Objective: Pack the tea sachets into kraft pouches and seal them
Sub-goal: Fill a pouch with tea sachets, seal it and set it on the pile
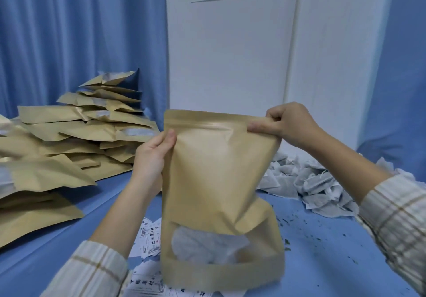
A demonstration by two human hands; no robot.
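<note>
The filled kraft pouch (221,199) stood upright on the blue table (322,250), steadied at its left edge by the left hand (154,156) while the right hand (283,123) pinched its top right corner, apparently to press the zip closed.

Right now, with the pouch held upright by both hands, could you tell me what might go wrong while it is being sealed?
1. The right hand pinches only the top right corner of the tan kraft window pouch; the zip strip's left part looks unpressed, so the seal may stay partly open.
2. The left hand steadies just one edge; the creased pouch could tip onto the white printed paper slips.
3. Loose dark tea crumbs on the blue table could stick to the pouch.
</note>
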